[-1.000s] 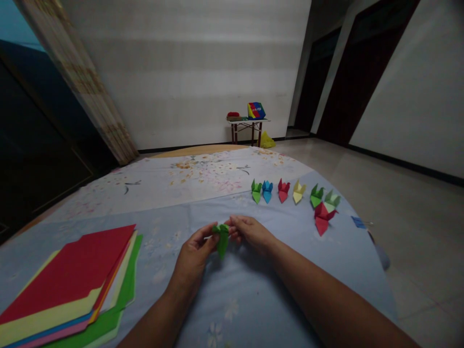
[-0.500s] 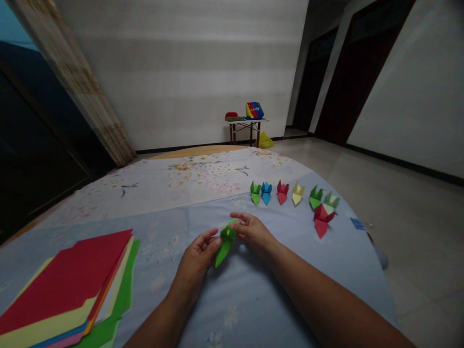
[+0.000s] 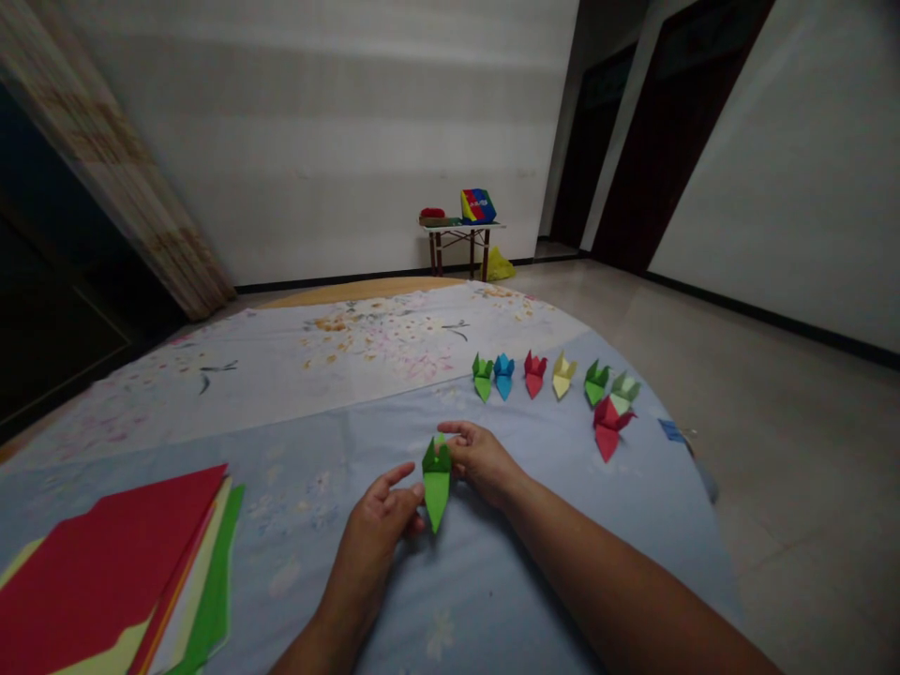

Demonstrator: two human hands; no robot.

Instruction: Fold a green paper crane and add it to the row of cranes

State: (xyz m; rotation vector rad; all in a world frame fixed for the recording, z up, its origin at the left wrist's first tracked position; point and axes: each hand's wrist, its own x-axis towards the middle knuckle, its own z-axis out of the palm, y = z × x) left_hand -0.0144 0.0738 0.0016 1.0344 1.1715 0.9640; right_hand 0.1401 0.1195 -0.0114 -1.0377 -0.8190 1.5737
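Note:
A green folded paper crane (image 3: pixel 437 495) is held over the near part of the table, its pointed end toward me. My right hand (image 3: pixel 487 461) pinches its far right side between thumb and fingers. At its left edge is my left hand (image 3: pixel 383 523), thumb against the paper and index finger lifted away; some of its fingertips are hidden behind the crane. Farther off stands a row of similar folded cranes: green (image 3: pixel 482 377), blue (image 3: pixel 504 376), red (image 3: pixel 534 374), pale yellow (image 3: pixel 562 376), darker green (image 3: pixel 596 382), pale green (image 3: pixel 624 388) and another red one (image 3: pixel 608 428).
A stack of coloured paper sheets (image 3: pixel 119 562), red on top, lies at the left. A flowered cloth (image 3: pixel 316 553) covers the round table. Near its right edge is a small blue object (image 3: pixel 670 430). A small stand (image 3: pixel 464 227) with bags is by the wall.
The green crane has turned from a slant to nearly straight, its point now facing me, and sits slightly lower. The view has shifted a little to the right.

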